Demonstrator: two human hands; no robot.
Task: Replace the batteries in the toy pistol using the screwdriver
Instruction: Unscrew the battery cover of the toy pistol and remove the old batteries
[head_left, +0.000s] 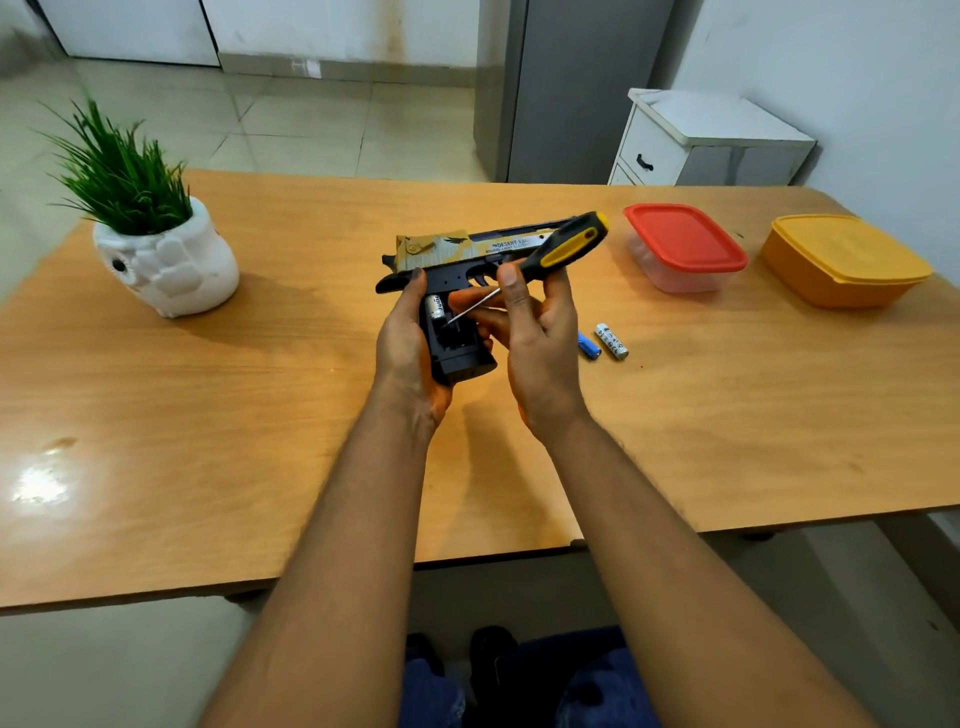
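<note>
My left hand (408, 348) grips the black and gold toy pistol (467, 254) by its handle, above the middle of the table. The handle's battery bay is open, and a silver battery (435, 306) sits in its upper part. My right hand (535, 343) holds a screwdriver with a black and yellow handle (566, 247). The screwdriver's metal tip (452, 319) points into the open bay beside that battery. Two loose batteries lie on the table right of my hands: a blue battery (589, 346) and a silver battery (612, 341).
A white pot with a green plant (166, 260) stands at the left of the wooden table (260, 415). A clear box with a red lid (683, 247) and an orange box (844, 260) stand at the back right. A white drawer unit (711, 140) is behind the table.
</note>
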